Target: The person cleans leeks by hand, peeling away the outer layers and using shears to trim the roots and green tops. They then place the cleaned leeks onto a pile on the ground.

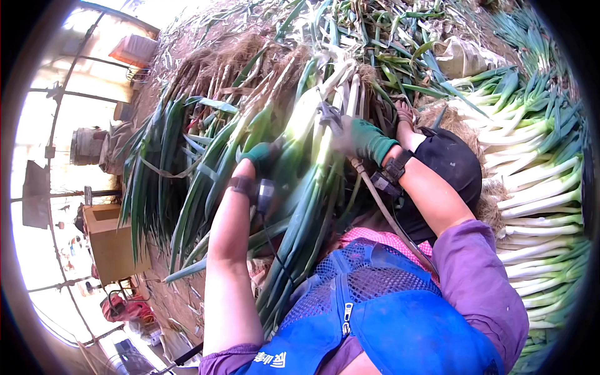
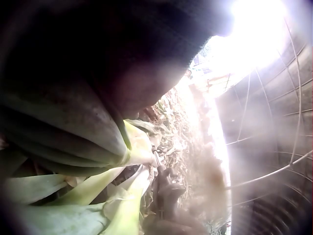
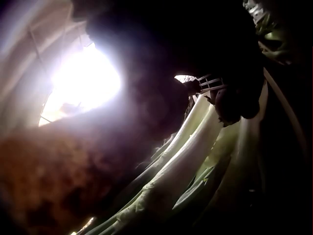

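My left hand [image 1: 262, 156], in a green glove, grips the leafy part of a large green onion [image 1: 301, 119], whose pale shaft points away from me. In the left wrist view the onion's thick leaves [image 2: 73, 127] fill the area under the dark glove. Beside the pale shafts, my right hand [image 1: 365, 139] wears a green glove with grey fingers and holds a nozzle fed by a brown hose [image 1: 390, 215]. The right wrist view shows its dark curled fingertips [image 3: 234, 105] over white onion shafts [image 3: 181, 156]; the nozzle's body is mostly hidden by the hand.
Untrimmed onions with roots [image 1: 181, 150] lie heaped at the left. Cleaned white onions [image 1: 531, 187] are stacked in a long row at the right. Loose leaf scraps [image 1: 400, 37] cover the ground ahead. A cardboard box [image 1: 115, 244] stands farther left. The person's bent leg [image 1: 447, 169] is beside the right hand.
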Tool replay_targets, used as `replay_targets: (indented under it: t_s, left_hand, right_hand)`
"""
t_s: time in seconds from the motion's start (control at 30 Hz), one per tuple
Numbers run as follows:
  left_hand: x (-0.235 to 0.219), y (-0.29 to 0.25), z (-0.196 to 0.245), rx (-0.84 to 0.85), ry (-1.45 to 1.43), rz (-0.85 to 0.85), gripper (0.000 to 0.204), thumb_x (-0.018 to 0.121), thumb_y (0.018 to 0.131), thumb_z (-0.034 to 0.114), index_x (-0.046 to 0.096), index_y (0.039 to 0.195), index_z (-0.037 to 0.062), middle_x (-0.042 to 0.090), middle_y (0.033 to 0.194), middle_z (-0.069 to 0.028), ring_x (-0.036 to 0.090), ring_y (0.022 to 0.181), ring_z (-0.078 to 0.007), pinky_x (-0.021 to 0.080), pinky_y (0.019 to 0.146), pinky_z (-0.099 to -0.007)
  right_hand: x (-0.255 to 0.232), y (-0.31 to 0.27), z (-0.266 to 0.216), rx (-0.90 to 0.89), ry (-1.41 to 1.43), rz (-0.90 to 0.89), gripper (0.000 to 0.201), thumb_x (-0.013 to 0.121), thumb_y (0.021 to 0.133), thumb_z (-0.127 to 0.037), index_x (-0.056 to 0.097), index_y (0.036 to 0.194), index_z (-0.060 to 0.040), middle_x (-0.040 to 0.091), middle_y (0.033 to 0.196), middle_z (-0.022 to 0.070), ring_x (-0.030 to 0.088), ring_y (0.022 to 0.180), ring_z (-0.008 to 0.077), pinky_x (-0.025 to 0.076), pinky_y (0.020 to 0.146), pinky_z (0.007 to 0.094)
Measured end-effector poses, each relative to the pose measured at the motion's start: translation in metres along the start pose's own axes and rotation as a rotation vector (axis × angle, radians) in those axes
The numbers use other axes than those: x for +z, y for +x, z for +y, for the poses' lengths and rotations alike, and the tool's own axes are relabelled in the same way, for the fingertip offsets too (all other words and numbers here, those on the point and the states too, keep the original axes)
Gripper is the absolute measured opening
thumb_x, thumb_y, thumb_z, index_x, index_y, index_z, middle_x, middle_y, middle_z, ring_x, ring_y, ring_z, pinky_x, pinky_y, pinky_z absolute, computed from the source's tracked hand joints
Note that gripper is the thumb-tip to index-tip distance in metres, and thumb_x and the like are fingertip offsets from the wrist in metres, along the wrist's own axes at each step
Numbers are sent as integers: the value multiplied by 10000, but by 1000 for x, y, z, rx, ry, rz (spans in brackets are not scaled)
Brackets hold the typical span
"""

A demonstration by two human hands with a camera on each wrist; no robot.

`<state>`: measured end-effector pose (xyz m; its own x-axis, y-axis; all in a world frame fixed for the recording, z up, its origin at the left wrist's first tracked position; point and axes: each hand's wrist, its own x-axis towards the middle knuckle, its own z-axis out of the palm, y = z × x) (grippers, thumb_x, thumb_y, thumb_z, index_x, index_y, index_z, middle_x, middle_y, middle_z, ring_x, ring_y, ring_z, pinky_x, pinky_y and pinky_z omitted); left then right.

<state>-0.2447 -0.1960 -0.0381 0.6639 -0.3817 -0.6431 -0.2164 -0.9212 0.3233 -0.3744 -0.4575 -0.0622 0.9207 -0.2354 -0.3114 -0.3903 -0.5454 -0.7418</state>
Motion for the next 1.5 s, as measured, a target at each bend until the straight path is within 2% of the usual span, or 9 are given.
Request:
replay_targets:
  t_s: [0.37,0.7,0.83,0.93,1.2,1.23,1.3,1.4,1.5]
  left_hand:
    - [6,17,-25,58,-165,-59,627,401,1050,522,655,1230,-23,701,1176,-187,643,1075,-252,444,985,-340]
    - [5,39,-46,264,480,-23,421,435,1027,368,593,1241,42,695,1051,-262,675,1043,-374,506,899,-455]
    - [5,26,-15,-107,319,207,445,558,953,365,552,1267,49,693,1022,-287,685,1008,-403,516,899,-506]
    - [9,0,18,202,454,840,436,656,872,378,645,1189,79,678,1086,-260,666,1003,-397,516,897,-500]
    - [27,12,71,19,215,311,581,744,793,397,620,1242,50,692,1145,-241,676,1063,-394,527,937,-439]
    - [26,16,72,-33,194,251,594,745,788,394,620,1243,33,687,1162,-248,676,1075,-392,527,941,-435]
    - [26,18,72,-89,184,144,374,738,788,354,702,1096,144,729,1017,-163,712,991,-331,567,828,-413]
    - [39,47,36,387,335,-85,265,726,822,301,721,1080,243,735,953,-72,706,859,-275,557,736,-390]
    - [36,14,62,-124,-436,-201,575,723,845,581,754,1035,38,748,977,-55,629,843,-159,507,808,-348]
  right_hand:
    - [-2,-11,5,24,-6,-30,662,723,748,-418,590,1158,84,658,1088,343,658,1062,446,527,921,454]
    - [-20,39,3,86,-103,-94,645,673,757,-402,620,1149,107,673,1063,340,670,1058,431,523,939,437]
    - [-19,47,20,154,-2,14,642,732,711,-438,668,1081,83,685,1068,327,688,1026,417,538,904,440]
    - [-27,35,26,252,83,107,625,779,642,-422,712,1002,85,701,1051,314,701,1016,406,540,901,415]
    - [-10,23,70,323,-341,277,954,682,803,-617,361,1481,-28,362,1518,280,375,1411,436,341,1148,484]
    - [-2,21,69,266,-276,349,866,704,798,-594,461,1408,-30,537,1372,266,513,1310,407,413,1096,444]
    - [27,44,93,117,233,83,682,705,842,-503,568,1302,-19,673,1154,238,642,1125,383,488,1002,396]
    - [63,56,103,-88,367,-164,510,691,881,-390,629,1222,-16,717,1069,199,688,994,347,520,928,375]
    - [70,26,66,371,1413,-173,419,679,906,-267,629,1244,-25,712,1156,174,687,1013,298,511,935,373]
